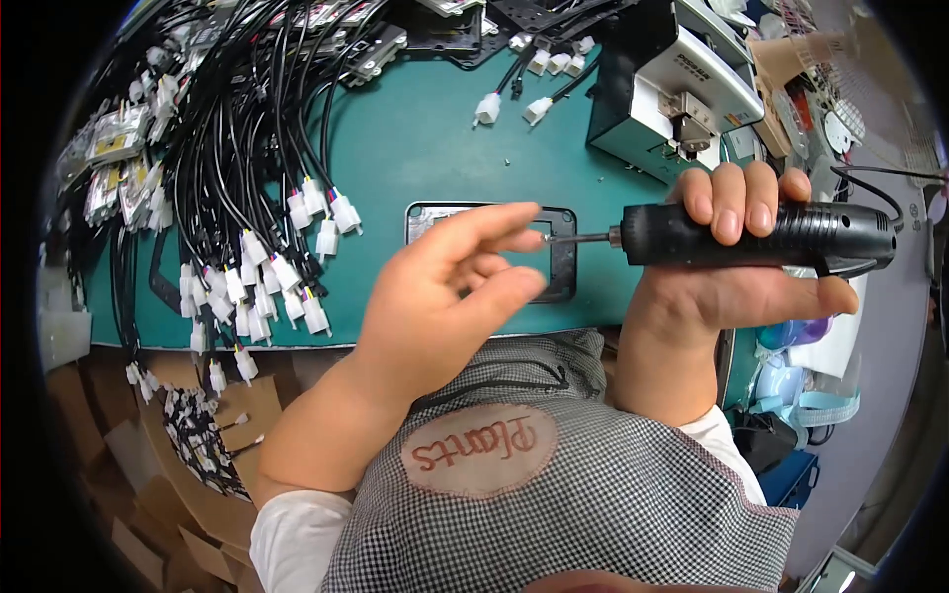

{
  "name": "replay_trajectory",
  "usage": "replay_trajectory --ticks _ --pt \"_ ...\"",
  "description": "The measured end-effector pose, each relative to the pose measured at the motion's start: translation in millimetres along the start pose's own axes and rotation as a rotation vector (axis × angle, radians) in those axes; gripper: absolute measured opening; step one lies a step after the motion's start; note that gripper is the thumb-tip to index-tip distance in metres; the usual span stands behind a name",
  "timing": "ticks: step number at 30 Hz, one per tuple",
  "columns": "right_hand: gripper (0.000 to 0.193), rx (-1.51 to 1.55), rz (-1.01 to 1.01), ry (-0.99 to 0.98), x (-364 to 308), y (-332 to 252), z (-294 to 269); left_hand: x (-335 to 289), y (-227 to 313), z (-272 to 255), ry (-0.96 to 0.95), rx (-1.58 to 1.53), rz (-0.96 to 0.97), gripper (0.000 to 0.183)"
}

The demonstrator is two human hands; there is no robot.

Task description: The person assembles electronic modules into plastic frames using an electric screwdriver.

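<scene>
My right hand (732, 247) grips a black electric screwdriver (761, 235) held sideways, its metal bit pointing left. My left hand (450, 287) hovers at the bit's tip with index finger and thumb pinched together near it; whether a small screw sits between them is too small to tell. Under both hands a black rectangular frame (563, 259) lies flat on the green work mat (425, 138); my left hand hides its middle and left part.
Bundles of black cables with white plug connectors (267, 267) spread over the mat's left side. A grey and white machine (682, 84) stands at the back right. Cardboard boxes (188, 465) sit below the table's left edge. A checked apron covers my chest.
</scene>
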State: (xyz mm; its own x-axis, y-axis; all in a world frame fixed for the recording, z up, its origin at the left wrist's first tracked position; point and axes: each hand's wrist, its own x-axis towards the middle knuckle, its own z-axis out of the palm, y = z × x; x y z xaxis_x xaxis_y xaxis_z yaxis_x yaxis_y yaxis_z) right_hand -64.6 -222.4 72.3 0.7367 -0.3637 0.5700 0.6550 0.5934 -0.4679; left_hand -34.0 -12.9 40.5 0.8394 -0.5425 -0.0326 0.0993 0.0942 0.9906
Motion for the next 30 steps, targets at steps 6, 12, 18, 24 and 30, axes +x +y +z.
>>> replay_trajectory --ticks 6,12,18,24,30 --pt "0.087 0.039 0.055 -0.003 -8 3 4 2 -10 5 -0.114 -0.364 -0.210 0.011" --pt "0.078 0.086 0.093 0.028 -7 -1 9 -1 -18 3 -0.102 -0.339 -0.131 0.008" --pt "0.075 0.143 0.110 0.088 -7 4 12 -3 -11 8 -0.199 -0.348 -0.239 0.015" --pt "0.072 0.104 0.112 0.061 -8 1 22 -1 -3 6 -0.304 -0.269 -0.325 0.017" --pt "0.067 0.162 0.142 0.088 -4 2 21 -4 8 2 -0.242 0.157 0.107 0.014"
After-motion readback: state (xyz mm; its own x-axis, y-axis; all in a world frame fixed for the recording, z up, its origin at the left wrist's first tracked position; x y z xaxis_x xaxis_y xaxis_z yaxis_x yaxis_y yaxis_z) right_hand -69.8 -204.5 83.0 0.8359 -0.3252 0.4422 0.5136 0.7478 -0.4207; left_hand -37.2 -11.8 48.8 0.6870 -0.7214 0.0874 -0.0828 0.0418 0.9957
